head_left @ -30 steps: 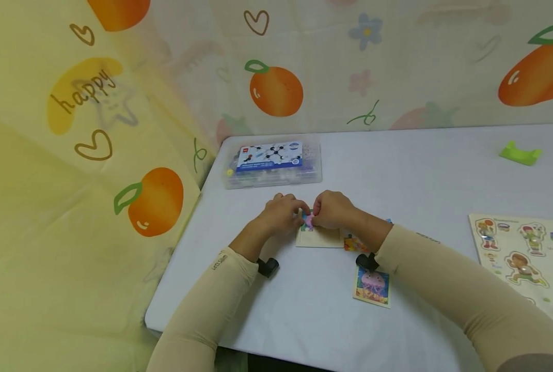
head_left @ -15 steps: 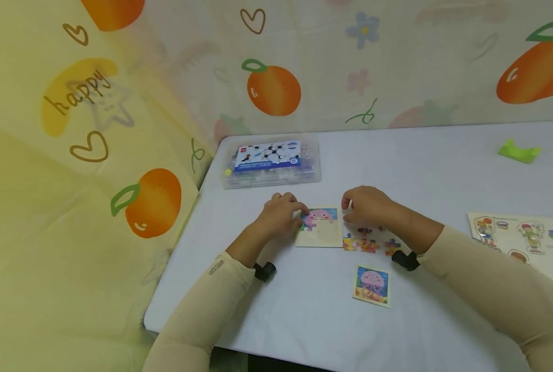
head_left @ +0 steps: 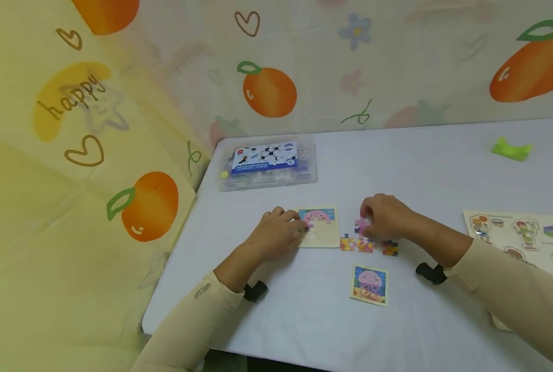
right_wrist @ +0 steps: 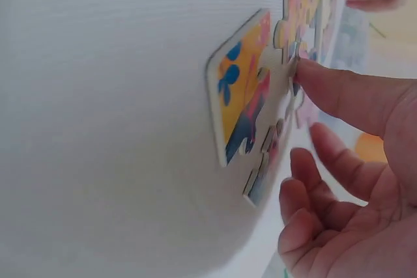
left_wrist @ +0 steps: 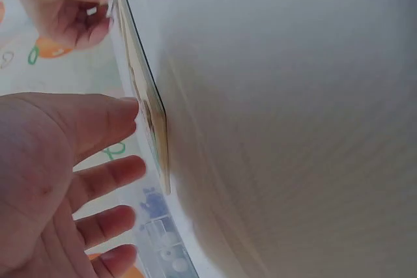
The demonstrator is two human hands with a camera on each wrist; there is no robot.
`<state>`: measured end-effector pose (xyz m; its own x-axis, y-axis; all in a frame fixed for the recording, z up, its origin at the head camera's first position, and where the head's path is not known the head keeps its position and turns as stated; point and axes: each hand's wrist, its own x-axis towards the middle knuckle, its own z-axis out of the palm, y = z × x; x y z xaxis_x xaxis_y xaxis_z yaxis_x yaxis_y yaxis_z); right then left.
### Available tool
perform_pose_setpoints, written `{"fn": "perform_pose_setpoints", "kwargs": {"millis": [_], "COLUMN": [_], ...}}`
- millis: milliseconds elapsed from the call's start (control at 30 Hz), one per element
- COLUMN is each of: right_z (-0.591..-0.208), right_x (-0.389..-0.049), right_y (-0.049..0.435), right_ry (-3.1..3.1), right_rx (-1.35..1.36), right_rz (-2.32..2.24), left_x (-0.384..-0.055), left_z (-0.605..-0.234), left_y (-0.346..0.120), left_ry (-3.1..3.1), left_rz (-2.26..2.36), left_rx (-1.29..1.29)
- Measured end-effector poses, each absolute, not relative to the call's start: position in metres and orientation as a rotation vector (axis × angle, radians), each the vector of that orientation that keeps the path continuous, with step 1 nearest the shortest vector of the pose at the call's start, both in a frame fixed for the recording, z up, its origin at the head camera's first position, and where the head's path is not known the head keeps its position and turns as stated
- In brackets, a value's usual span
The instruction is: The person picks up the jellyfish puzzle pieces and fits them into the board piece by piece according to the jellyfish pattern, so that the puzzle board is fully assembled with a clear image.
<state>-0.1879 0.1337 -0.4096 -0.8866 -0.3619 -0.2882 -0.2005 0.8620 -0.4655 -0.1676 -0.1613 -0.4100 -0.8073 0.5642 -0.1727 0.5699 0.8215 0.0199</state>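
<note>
On the white table lies a pale wooden puzzle board (head_left: pixel 325 237), its upper part filled with a pink jellyfish on blue. My left hand (head_left: pixel 278 230) rests at its left edge; in the left wrist view the fingers (left_wrist: pixel 107 177) are spread and relaxed, with the thumb at the board. Right of the board, my right hand (head_left: pixel 388 217) is over loose puzzle pieces. Its thumb (right_wrist: pixel 345 96) meets a piece's edge and the index finger stands apart from it, beside a pink puzzle piece (head_left: pixel 360 226). Orange puzzle pieces (head_left: pixel 365 244) lie just below.
A small jellyfish picture card (head_left: pixel 369 285) lies nearer the front edge. A clear plastic case (head_left: pixel 267 178) with a molecule label is at the back left. At right are a board of figures (head_left: pixel 494 248), partly under my right sleeve, and a green plastic piece (head_left: pixel 511 150).
My right hand has moved from the puzzle board rightward to the loose pieces, uncovering the jellyfish part. My left hand stays at the board's left edge and shifts slightly down.
</note>
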Motion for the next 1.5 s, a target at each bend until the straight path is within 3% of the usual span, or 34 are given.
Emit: {"fn": "perform_pose_setpoints", "kwargs": {"millis": [533,933,1333,1500], "right_z": [-0.416,-0.418,-0.414,-0.401], "right_x": [-0.219,-0.214,-0.221,-0.217], "right_y": [0.087,0.056,0.054,0.074], "right_ry": [2.418,2.592,2.667,2.679], "right_rx": [-0.342,-0.497,-0.514,-0.519], "right_rz": [-1.037,-0.814,-0.706,-0.646], "left_x": [-0.162,-0.158,-0.158,-0.157], "left_z": [-0.409,-0.407,-0.407,-0.405], "left_y": [-0.155,-0.149,-0.152,-0.15], "left_ry": [2.818,2.787,2.802,2.82], "left_rz": [-0.034,-0.24,-0.263,-0.261], "left_rx": [0.929,0.971,0.933,0.925]}}
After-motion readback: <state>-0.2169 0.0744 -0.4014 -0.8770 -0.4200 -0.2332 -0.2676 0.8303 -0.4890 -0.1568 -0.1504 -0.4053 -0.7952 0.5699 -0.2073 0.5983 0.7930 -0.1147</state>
